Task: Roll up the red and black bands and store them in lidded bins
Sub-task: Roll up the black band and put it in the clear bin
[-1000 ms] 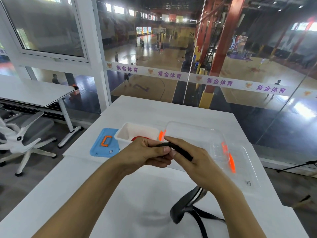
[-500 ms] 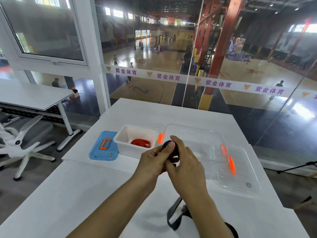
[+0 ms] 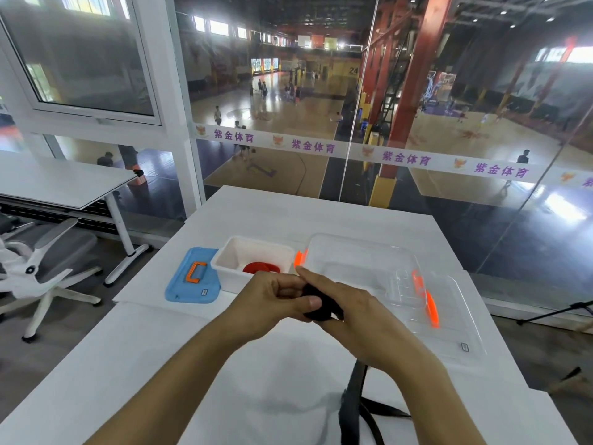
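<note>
Window: glass wall beyond the table, looking onto an indoor sports hall; a white strip [image 3: 401,157] across the glass repeats the purple characters 紫金体育, read fully four times, each beside an orange fox-like emblem. A yellow sign far inside the hall reads 24.
Table [image 3: 134,364]: one white top under the hands; a second white table stands at left, with one white office chair [image 3: 41,268] near it.
Bins: two, side by side on the far part of the table. The clear bin [image 3: 359,252] is right, the white bin [image 3: 260,250] left, an orange latch [image 3: 300,258] showing between them.
Lids: two, both off. The clear lid [image 3: 455,322] lies right of the clear bin with an orange handle and a small label too tiny to read. The blue lid [image 3: 192,281] lies flat just left of the white bin, with an orange handle and a small unreadable label.
Black band [image 3: 317,303]: one; its rolled end sits between both hands above the table, the loose tail hangs under the right wrist and lies in loops at the near edge.
Red band [image 3: 261,268]: one, coiled inside the white bin.
Left hand [image 3: 272,303]: fingers curled, thumb pressed on the black roll.
Right hand [image 3: 356,313]: fingers wrapped over the roll, index finger stretched toward the white bin.
</note>
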`<state>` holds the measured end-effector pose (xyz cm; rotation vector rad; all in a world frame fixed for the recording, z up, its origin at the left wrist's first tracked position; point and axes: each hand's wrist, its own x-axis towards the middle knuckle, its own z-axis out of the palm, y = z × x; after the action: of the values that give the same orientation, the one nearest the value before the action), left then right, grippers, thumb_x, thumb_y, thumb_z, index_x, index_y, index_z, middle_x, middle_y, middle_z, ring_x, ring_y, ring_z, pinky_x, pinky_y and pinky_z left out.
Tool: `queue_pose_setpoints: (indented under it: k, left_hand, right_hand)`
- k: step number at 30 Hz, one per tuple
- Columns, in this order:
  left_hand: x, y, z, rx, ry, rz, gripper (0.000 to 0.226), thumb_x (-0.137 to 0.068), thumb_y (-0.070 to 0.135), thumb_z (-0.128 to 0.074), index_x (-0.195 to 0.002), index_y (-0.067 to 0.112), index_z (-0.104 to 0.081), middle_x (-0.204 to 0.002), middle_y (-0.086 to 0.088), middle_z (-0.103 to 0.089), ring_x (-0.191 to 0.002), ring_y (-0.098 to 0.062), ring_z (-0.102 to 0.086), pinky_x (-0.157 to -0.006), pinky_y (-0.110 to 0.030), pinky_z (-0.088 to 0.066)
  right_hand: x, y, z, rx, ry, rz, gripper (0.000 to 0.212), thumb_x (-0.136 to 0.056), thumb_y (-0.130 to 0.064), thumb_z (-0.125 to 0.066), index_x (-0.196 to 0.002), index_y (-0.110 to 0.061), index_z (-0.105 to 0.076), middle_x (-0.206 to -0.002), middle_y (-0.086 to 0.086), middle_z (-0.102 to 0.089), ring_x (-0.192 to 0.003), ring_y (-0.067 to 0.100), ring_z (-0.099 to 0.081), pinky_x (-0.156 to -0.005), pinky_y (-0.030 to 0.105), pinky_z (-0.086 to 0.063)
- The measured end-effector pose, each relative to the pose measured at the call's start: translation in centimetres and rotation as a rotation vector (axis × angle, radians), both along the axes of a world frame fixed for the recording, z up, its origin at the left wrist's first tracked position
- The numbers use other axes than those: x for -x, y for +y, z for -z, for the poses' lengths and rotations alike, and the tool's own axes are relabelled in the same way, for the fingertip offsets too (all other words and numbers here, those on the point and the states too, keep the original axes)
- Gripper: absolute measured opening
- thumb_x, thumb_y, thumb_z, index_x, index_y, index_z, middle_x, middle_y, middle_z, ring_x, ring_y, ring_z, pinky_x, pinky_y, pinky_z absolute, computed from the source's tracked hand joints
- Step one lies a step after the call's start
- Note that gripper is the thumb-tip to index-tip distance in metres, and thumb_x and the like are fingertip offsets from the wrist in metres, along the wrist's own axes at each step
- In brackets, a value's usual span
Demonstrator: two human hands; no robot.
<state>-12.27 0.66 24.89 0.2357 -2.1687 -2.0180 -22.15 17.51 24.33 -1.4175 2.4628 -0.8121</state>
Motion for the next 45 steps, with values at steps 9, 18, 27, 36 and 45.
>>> queue_pose_setpoints:
  k: [9,18,27,36,45]
  left_hand:
    - [1.1,2.3,1.0,-0.328,0.175,-0.336,0.022,-0.088,0.006,-0.072,-0.108,0.004,-0.077,-0.099,-0.013,-0.08,-0.094,-0.028,-0.077,-0.079,-0.028,-0.062]
    - [1.3,3.6,1.6,-0.563,0.108,-0.294,0.048,-0.076,0.033,-0.074,-0.116,0.005,-0.073,-0.11,-0.018,-0.077,-0.102,-0.03,-0.075,-0.087,-0.033,-0.061]
    - [-0.2,-1.1,0.1,-0.05,-0.097,0.146,0.026,-0.092,0.009,-0.069,-0.118,0.011,-0.071,-0.113,-0.009,-0.077,-0.106,-0.025,-0.074,-0.087,-0.034,-0.06]
    - [-0.1,-0.2,-0.3,0.049,0.057,0.022,0.022,-0.091,0.005,-0.069,-0.112,0.008,-0.074,-0.102,-0.008,-0.079,-0.097,-0.02,-0.076,-0.081,-0.026,-0.059]
    - [1.4,3.7,1.3,-0.219,0.142,-0.345,0.019,-0.095,0.019,-0.066,-0.107,0.006,-0.071,-0.086,-0.005,-0.08,-0.084,-0.019,-0.078,-0.078,-0.027,-0.062]
  right_hand:
    - [-1.6,-0.5,1.1,0.269,-0.087,0.2,0.075,-0.088,-0.052,-0.071,-0.148,-0.058,-0.027,-0.12,-0.035,-0.057,-0.101,-0.011,-0.055,-0.09,0.018,-0.046]
    - [-2.4,-1.7,2.6,0.376,-0.023,0.309,0.066,-0.1,-0.035,-0.061,-0.154,-0.055,-0.027,-0.13,-0.009,-0.06,-0.113,0.01,-0.061,-0.098,0.034,-0.053]
    - [0.1,0.7,-0.2,-0.079,0.017,-0.04,0.07,-0.102,-0.045,-0.057,-0.148,-0.073,-0.011,-0.116,-0.011,-0.06,-0.106,0.013,-0.059,-0.098,0.033,-0.049]
    - [-0.9,0.8,-0.7,0.088,0.019,0.058,0.077,-0.094,-0.047,-0.066,-0.153,-0.063,-0.019,-0.095,-0.018,-0.051,-0.095,0.005,-0.055,-0.089,0.022,-0.048]
    - [-3.7,-1.7,1.7,0.392,-0.077,0.39,0.074,-0.089,-0.051,-0.068,-0.148,-0.058,-0.023,-0.121,-0.023,-0.058,-0.108,0.0,-0.06,-0.091,0.025,-0.05]
